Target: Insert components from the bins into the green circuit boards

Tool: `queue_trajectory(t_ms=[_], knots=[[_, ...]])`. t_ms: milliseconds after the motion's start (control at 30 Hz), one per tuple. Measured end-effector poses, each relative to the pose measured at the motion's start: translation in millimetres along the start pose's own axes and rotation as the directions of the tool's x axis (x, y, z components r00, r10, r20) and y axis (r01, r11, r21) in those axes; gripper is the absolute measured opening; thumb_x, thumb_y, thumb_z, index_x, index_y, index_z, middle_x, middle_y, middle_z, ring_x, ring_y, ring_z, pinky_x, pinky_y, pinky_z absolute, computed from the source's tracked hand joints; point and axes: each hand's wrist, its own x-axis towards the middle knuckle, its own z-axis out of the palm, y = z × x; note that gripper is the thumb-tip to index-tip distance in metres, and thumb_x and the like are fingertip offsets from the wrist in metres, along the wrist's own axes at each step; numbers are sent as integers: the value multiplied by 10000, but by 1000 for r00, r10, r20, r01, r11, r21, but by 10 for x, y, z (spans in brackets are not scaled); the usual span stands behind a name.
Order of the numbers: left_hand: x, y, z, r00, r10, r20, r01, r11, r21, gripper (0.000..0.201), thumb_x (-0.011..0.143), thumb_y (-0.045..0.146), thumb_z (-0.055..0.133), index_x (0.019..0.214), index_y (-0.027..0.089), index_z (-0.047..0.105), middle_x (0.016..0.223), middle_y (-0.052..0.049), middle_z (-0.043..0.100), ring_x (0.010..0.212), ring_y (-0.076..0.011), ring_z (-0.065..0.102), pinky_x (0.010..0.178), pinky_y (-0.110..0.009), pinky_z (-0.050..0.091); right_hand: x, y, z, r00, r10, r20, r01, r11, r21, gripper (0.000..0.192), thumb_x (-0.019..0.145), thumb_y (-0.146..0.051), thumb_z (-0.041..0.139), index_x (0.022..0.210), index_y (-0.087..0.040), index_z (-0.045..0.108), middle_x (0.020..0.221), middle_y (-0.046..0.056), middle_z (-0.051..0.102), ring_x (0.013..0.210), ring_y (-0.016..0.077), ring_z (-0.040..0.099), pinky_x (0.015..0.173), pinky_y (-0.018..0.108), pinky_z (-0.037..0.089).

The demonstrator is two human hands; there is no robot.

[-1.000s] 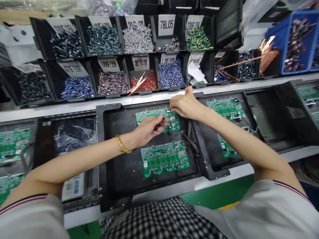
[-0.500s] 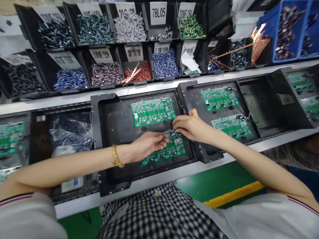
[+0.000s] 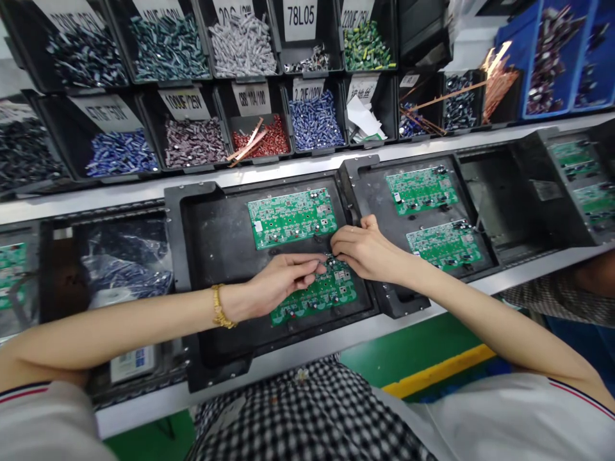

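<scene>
Two green circuit boards lie in a black tray (image 3: 192, 192) in front of me. Both my hands meet over the far edge of the near board (image 3: 317, 296). My left hand (image 3: 283, 278), with a gold bracelet at the wrist, is curled with thumb and forefinger pinched, and small dark parts seem to sit in its fingers. My right hand (image 3: 361, 248) has its fingertips pinched together and touching the board's far right corner; what lies between them is hidden. The far board (image 3: 291, 216) lies untouched just beyond my hands.
A second black tray (image 3: 365, 169) with two boards sits to the right, more trays beyond it. At the left lies a tray with a plastic bag (image 3: 127, 266). Labelled black bins (image 3: 250, 96) of small components line the back. A blue bin (image 3: 552, 57) stands far right.
A second ago both hands were at the far board. They have come down to the near board, and the left hand has since closed in on the right.
</scene>
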Motion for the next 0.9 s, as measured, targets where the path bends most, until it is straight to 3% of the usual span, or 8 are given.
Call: queue_trajectory(t_ms=[133,300,400,500,600,733,900], knots=[[34,28,-15,1000,11,14,-12,999,40,86,820,113,626,796,58,689,758,-61,630,493,-15,403,435,-141,272,10,-35,-8,998,-52,30,56,990,-129,252,827,-15,388,810,-131,611,893,59,658,857,185,521,708,337,158],[75,15,-28,1000,-17,17,17,999,35,248,880,219,581,717,50,662,679,-41,599,462,-9,369,417,-138,262,43,-91,-37,995,-71,73,86,969,-232,280,853,-11,392,727,-137,609,865,37,658,785,160,507,716,345,171],[82,-15,-30,1000,0,20,0,1000,22,239,875,236,592,743,54,672,698,-43,607,480,-14,400,440,-137,297,36,-119,-69,999,-1,53,10,985,-170,245,877,-71,444,717,-132,618,825,35,671,772,159,543,730,347,177],[66,-31,-1,999,22,25,-22,1000,8,241,885,221,578,730,56,661,682,-35,600,495,-20,423,467,-135,326,5,-180,-121,991,108,-73,-102,991,81,147,886,-186,518,830,-148,649,874,26,693,770,146,590,735,332,191],[31,-14,65,999,18,43,-17,1000,-24,266,905,189,542,697,53,637,670,-31,592,491,-20,422,470,-133,333,-24,-259,-172,973,126,-193,-70,959,275,134,883,-200,519,891,-182,651,921,4,701,795,132,615,724,315,202],[-12,-2,102,997,-36,67,42,995,-93,282,938,77,404,800,40,648,786,-85,635,603,-61,536,577,-162,430,-47,-223,-149,970,122,-208,-85,981,176,159,865,-148,477,847,-169,634,922,18,698,789,143,607,716,321,175],[-30,-95,7,993,-107,58,106,994,15,248,940,84,387,933,35,630,899,-141,662,609,-82,558,601,-198,446,-44,-10,2,990,87,-109,-78,993,84,216,864,-105,414,805,-153,617,939,26,677,807,145,586,708,317,152]])
